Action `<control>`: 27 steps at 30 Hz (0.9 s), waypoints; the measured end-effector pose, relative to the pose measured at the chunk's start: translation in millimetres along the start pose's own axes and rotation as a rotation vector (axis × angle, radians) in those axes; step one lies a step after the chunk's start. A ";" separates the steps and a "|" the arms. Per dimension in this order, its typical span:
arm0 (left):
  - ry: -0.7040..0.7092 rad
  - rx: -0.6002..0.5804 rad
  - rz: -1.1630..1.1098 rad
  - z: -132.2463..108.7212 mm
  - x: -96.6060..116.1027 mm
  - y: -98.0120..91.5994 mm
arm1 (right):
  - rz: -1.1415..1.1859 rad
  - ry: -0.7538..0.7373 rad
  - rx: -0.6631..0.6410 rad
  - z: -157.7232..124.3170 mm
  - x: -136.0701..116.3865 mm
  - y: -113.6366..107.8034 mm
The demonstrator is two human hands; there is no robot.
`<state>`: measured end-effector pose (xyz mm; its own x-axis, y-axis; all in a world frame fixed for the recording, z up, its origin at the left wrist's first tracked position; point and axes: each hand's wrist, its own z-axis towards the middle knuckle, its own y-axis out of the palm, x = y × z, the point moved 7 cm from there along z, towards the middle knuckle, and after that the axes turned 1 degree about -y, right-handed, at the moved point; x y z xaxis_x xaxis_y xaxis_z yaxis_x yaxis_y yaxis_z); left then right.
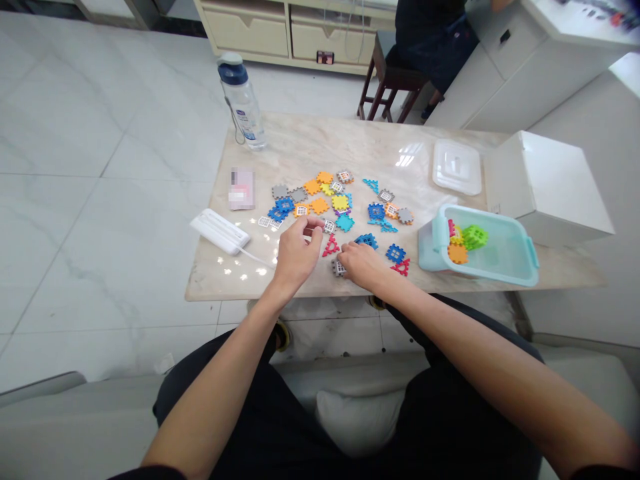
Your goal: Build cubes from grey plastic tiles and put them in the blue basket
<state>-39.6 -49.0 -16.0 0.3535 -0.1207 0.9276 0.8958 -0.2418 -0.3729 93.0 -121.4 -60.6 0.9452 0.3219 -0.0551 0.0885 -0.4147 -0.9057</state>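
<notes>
Bare forearms [225, 375], left fingers [313, 221] half-curled — hold unclear, right fingers [349, 251] bent (grip hidden) at grey piece [339, 268]

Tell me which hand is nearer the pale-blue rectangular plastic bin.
Right. The right hand is left of the pale-blue rectangular plastic bin, at a grey-and-white latticed plastic piece; the left hand is farther left, beyond the right hand.

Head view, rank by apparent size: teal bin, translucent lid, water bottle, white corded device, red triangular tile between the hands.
1. Teal bin
2. Translucent lid and water bottle: too alike to rank
3. White corded device
4. Red triangular tile
</notes>
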 end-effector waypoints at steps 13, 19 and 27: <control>-0.014 -0.025 -0.031 1.0 -1.4 2.6 | 0.012 0.006 -0.002 -3.3 -0.4 3.2; -0.021 -0.048 -0.041 0.4 1.6 3.7 | 0.022 0.004 -0.030 -2.1 0.7 3.3; -0.006 -0.037 -0.025 3.1 7.0 0.9 | 0.025 -0.001 -0.021 -5.2 -0.3 1.2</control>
<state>-35.5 -47.1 -9.8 0.3328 -0.1086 0.9367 0.8937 -0.2805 -0.3501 94.5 -126.4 -59.6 0.9467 0.3125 -0.0780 0.0717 -0.4406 -0.8949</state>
